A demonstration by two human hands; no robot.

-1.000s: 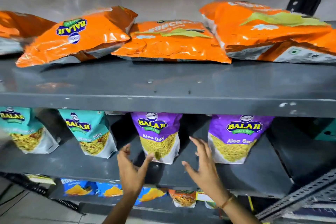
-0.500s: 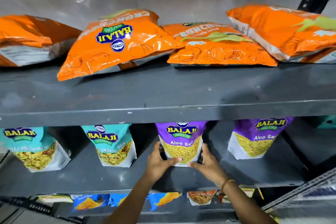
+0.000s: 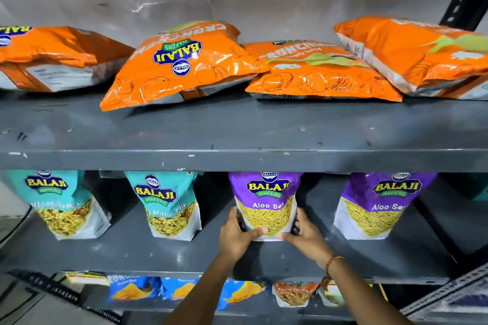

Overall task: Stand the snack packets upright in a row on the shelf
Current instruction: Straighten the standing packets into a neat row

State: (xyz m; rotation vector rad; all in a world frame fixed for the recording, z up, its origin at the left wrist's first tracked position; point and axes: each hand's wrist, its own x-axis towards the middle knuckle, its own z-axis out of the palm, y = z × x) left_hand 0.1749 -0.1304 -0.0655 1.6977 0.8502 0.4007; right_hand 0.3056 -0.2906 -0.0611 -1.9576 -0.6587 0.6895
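Purple packet (image 3: 266,203) top cut off by shelf (image 3: 237,161), both hands' fingers hidden behind it

Middle shelf (image 3: 132,253) has four packets standing in a row; the third packet (image 3: 266,203) sits between both hands. Top shelf (image 3: 237,134) packets lie flat.

The purple packet's (image 3: 266,203) lower corners were covered by both hands; the leftmost orange packet (image 3: 52,58) was cut off.

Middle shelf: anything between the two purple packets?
Head view: only the right hand on the held purple packet, then bare shelf to the other purple packet.
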